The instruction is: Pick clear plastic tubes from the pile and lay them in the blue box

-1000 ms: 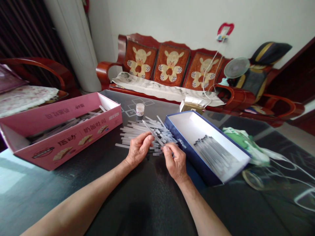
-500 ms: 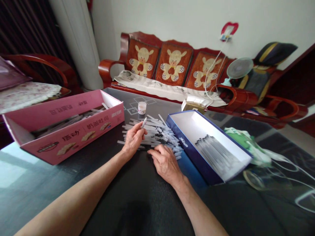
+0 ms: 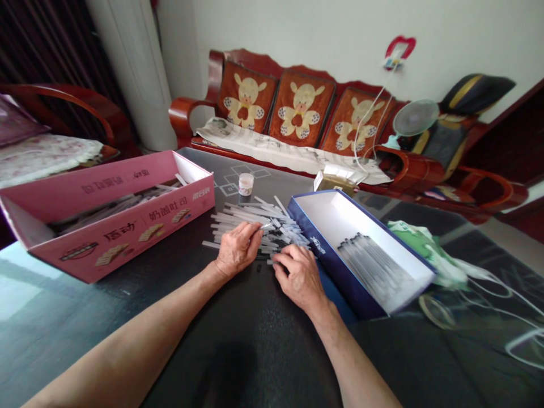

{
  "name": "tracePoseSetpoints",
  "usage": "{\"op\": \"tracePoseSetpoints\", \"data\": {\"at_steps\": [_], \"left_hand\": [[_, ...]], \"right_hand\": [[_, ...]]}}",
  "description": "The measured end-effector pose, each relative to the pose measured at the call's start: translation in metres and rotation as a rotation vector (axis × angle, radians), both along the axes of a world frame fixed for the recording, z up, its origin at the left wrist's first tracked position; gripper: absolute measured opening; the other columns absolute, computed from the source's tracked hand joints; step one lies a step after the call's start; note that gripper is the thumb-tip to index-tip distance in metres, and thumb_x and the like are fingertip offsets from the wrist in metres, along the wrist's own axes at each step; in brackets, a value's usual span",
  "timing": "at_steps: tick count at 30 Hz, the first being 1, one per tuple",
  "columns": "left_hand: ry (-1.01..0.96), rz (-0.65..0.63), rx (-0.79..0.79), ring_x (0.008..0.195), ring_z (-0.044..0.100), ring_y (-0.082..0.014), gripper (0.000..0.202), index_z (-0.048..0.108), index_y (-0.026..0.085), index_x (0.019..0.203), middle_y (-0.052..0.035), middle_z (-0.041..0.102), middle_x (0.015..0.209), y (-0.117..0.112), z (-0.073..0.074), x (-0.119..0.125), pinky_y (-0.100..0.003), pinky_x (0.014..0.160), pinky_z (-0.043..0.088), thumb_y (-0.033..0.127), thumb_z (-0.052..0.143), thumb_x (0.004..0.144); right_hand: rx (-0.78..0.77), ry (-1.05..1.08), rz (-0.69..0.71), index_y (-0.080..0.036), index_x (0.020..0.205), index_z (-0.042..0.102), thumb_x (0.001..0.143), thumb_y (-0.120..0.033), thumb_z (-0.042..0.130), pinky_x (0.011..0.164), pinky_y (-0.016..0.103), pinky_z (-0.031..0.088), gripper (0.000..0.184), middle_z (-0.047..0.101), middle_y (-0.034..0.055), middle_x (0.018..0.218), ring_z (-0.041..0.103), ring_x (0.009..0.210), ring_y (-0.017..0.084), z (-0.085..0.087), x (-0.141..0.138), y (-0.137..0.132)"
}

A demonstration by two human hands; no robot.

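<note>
While hands (image 3: 238, 249) (image 3: 300, 277) touch tubes (image 3: 255, 215), pink carton (image 3: 127, 249) reads 奶盐吐司.

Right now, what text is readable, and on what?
"奶酪吐司" on the long side of the pink carton.
Other print on the pink carton: too blurred or small to read with confidence.
White logo on the blue box: too small to read.

Bare left forearm (image 3: 127, 340) and bare right forearm (image 3: 352, 357) — long, smooth, tapering to narrow wrists — end in a broad left hand (image 3: 238, 249) and right hand (image 3: 300, 277), knuckles creased, nails cut short.
</note>
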State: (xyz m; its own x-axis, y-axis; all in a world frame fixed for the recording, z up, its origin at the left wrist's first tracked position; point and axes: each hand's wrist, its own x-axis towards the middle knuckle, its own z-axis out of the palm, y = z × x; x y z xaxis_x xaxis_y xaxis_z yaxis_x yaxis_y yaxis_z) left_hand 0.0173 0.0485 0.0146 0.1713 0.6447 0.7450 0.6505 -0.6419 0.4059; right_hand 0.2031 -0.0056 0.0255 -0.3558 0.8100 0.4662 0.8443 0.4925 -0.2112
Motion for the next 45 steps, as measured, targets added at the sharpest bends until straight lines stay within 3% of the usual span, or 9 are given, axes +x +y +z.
{"op": "tracePoseSetpoints", "data": {"at_steps": [4, 11, 19, 23, 28, 36, 45], "left_hand": [[0.034, -0.024, 0.010, 0.075, 0.062, -0.0129, 0.021, 0.060, 0.015, 0.102, -0.0044, 0.065, 0.082, -0.002, -0.002, 0.002, -0.021, 0.068, 0.048, 0.027, 0.045, 0.093], [0.034, -0.041, -0.020, 0.077, 0.063, -0.0130, 0.022, 0.059, 0.016, 0.103, -0.0049, 0.066, 0.084, -0.003, -0.002, 0.004, -0.022, 0.071, 0.050, 0.028, 0.043, 0.094], [0.126, -0.115, -0.012, 0.075, 0.063, -0.0133, 0.028, 0.057, 0.017, 0.115, -0.0047, 0.064, 0.082, -0.005, -0.005, 0.006, -0.021, 0.068, 0.050, 0.028, 0.042, 0.094], [0.185, -0.146, 0.021, 0.066, 0.060, -0.0115, 0.031, 0.056, 0.016, 0.119, -0.0026, 0.060, 0.074, -0.009, -0.003, 0.009, -0.020, 0.062, 0.048, 0.027, 0.042, 0.094], [0.261, -0.177, 0.076, 0.056, 0.056, -0.0104, 0.031, 0.057, 0.015, 0.119, -0.0022, 0.058, 0.070, -0.014, 0.000, 0.013, -0.019, 0.053, 0.043, 0.026, 0.041, 0.094], [0.278, -0.167, -0.001, 0.062, 0.061, -0.0123, 0.030, 0.057, 0.016, 0.116, -0.0033, 0.063, 0.077, -0.015, -0.002, 0.014, -0.021, 0.055, 0.046, 0.030, 0.043, 0.094], [0.256, -0.173, -0.020, 0.062, 0.060, -0.0129, 0.028, 0.057, 0.016, 0.115, -0.0029, 0.062, 0.077, -0.014, -0.003, 0.014, -0.023, 0.056, 0.047, 0.029, 0.043, 0.094]], "right_hand": [[-0.030, -0.071, -0.008, -0.024, 0.091, 0.066, 0.082, -0.021, 0.063, 0.075, 0.039, 0.039, 0.010, 0.062, 0.0049, 0.093, 0.053, 0.089, 0.023, -0.001, -0.007, -0.004], [-0.030, 0.001, 0.028, -0.022, 0.089, 0.061, 0.086, -0.020, 0.058, 0.079, 0.039, 0.039, 0.005, 0.063, 0.0053, 0.095, 0.054, 0.091, 0.023, 0.000, -0.007, -0.003], [0.054, 0.565, -0.055, -0.019, 0.101, 0.059, 0.090, -0.024, 0.049, 0.079, 0.032, 0.049, 0.016, 0.065, 0.0070, 0.095, 0.061, 0.086, 0.018, 0.000, -0.002, 0.006], [-0.089, 0.867, -0.152, -0.018, 0.116, 0.058, 0.090, -0.034, 0.049, 0.080, 0.033, 0.052, 0.032, 0.067, 0.0084, 0.102, 0.064, 0.089, 0.018, -0.003, 0.002, 0.010], [-0.256, 1.290, -0.179, -0.019, 0.111, 0.059, 0.085, -0.041, 0.057, 0.076, 0.033, 0.054, 0.034, 0.071, 0.0052, 0.089, 0.068, 0.082, 0.017, -0.015, 0.004, 0.018], [-0.331, 1.481, -0.019, -0.021, 0.099, 0.060, 0.078, -0.035, 0.068, 0.079, 0.031, 0.053, 0.027, 0.070, 0.0041, 0.098, 0.067, 0.088, 0.016, -0.012, -0.007, 0.015], [-0.394, 1.594, -0.031, -0.022, 0.096, 0.060, 0.073, -0.035, 0.072, 0.076, 0.028, 0.052, 0.029, 0.070, 0.0015, 0.094, 0.067, 0.086, 0.015, -0.007, -0.007, 0.013]]}}
